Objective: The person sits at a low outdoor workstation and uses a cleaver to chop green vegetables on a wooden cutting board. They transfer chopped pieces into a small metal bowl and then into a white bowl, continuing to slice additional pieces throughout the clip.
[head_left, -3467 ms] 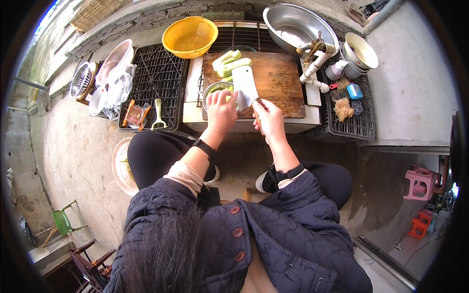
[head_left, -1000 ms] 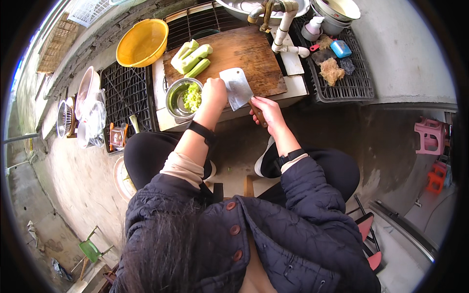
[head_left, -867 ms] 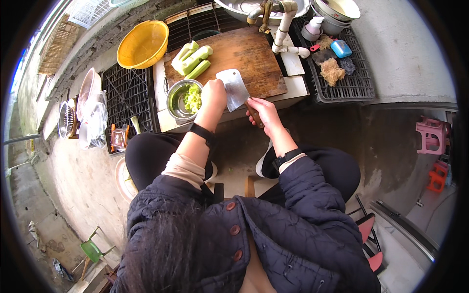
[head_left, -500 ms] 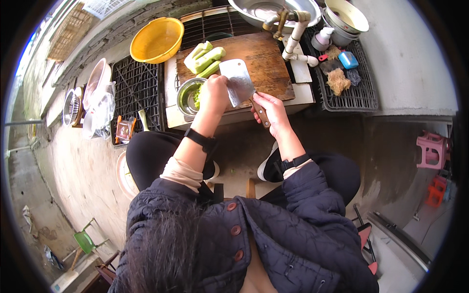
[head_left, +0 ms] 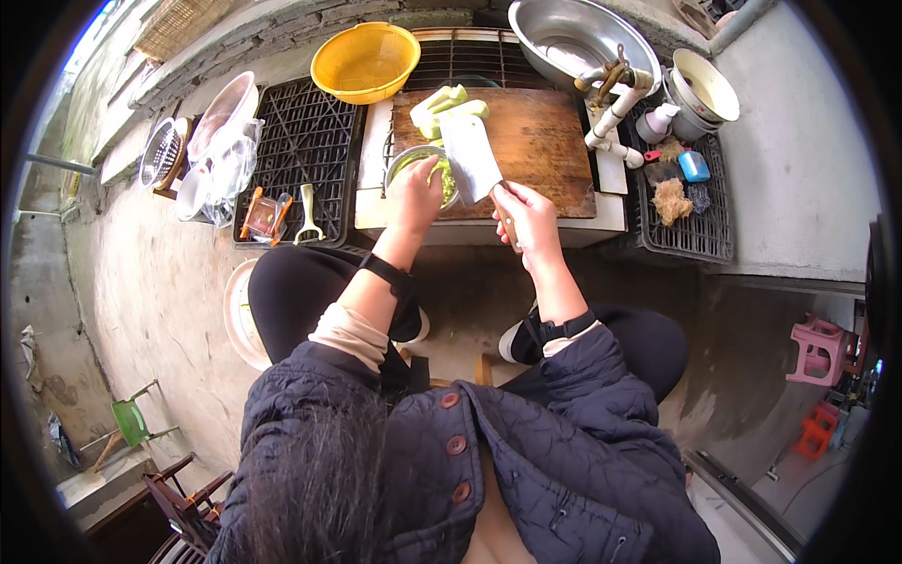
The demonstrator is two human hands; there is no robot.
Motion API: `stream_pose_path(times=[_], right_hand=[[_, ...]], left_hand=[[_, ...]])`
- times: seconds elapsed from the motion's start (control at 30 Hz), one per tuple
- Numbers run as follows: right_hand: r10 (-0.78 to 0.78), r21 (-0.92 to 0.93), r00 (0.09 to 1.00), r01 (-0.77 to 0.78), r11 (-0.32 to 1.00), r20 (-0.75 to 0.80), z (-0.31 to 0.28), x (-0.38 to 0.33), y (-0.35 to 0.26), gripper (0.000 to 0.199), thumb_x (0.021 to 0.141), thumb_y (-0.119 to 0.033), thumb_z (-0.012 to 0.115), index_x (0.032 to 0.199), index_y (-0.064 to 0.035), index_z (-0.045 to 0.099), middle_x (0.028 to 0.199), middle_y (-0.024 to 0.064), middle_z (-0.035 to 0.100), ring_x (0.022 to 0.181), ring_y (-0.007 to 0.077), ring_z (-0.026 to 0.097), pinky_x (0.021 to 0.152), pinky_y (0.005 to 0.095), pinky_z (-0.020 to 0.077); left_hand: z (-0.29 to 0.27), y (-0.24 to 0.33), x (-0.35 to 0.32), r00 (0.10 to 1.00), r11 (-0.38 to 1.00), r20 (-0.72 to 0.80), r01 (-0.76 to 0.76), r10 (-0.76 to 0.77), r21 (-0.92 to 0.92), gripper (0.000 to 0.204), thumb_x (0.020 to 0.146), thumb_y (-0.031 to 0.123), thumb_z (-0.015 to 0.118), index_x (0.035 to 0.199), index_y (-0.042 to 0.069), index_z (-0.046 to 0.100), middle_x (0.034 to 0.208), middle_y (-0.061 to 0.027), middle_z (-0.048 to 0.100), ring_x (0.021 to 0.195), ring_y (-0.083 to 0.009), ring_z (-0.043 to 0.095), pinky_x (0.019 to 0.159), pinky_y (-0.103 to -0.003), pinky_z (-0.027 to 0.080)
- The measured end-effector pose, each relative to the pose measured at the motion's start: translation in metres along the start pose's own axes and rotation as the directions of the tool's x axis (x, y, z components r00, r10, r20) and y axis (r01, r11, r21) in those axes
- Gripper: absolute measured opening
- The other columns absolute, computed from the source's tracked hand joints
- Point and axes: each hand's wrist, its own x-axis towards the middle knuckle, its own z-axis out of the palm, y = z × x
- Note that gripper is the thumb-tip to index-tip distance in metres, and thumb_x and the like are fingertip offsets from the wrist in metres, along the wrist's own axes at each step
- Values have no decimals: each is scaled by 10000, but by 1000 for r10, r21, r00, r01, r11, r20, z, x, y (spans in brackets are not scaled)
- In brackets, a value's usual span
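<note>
A: What's biggest in front of you?

B: Your tabletop (head_left: pixel 373 179), across the upper middle of the frame, with the brown wooden cutting board (head_left: pixel 545 160) on it.

A: And the basins above?

B: You have the steel basin (head_left: pixel 578 47) at the top, right of centre, and the smaller yellow basin (head_left: pixel 365 68) left of centre.

A: Your cleaver?

B: Upper centre, broad blade (head_left: pixel 472 155) leaning up and left. Your right hand (head_left: pixel 528 218) is wrapped round its wooden handle.

A: Your left hand (head_left: pixel 413 195)?

B: Fingers bent over the metal bowl (head_left: pixel 401 158), left of the blade; you can't tell whether they pinch anything.

A: Anything smaller?

B: Your pale green vegetable pieces (head_left: pixel 458 108) lie at the board's upper left, and chopped green bits (head_left: pixel 447 186) show in the bowl.
</note>
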Motion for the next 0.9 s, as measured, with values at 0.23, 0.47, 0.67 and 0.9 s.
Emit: stream_pose_path(times=[0.23,0.47,0.67,0.9], right_hand=[[-78,-17,990,77,997,-114,-5,8,0,332,1001,-290,695,1222,-43,719,786,24,653,567,85,586,491,233,460],[-569,-872,792,99,480,-223,-36,36,37,349,914,-268,747,1232,-147,670,1073,103,654,1003,338,680,840,480,548],[-638,-965,755,25,260,-152,-49,61,82,402,875,-202,782,1262,-179,676,1073,99,624,1056,343,619,907,461,509],[-723,-963,685,127,239,-89,-27,64,82,431,838,-183,801,1255,-171,690,1203,87,608,1185,329,549,1026,480,449]], left_hand=[[3,4,-12,991,988,73,-123,117,90,190,875,103,699,1049,52,754,982,-140,747,993,-340,673,907,-441,537],[1,-4,4,999,997,43,1,3,-76,111,816,-30,629,914,20,638,906,-188,654,869,-403,642,771,-488,525],[2,-1,1,983,995,158,-88,95,-55,241,769,-79,596,978,19,665,1033,-220,645,994,-427,615,882,-482,512],[6,3,-3,974,975,50,-218,220,-40,172,783,-70,585,915,18,650,957,-207,628,963,-420,598,845,-492,487]])
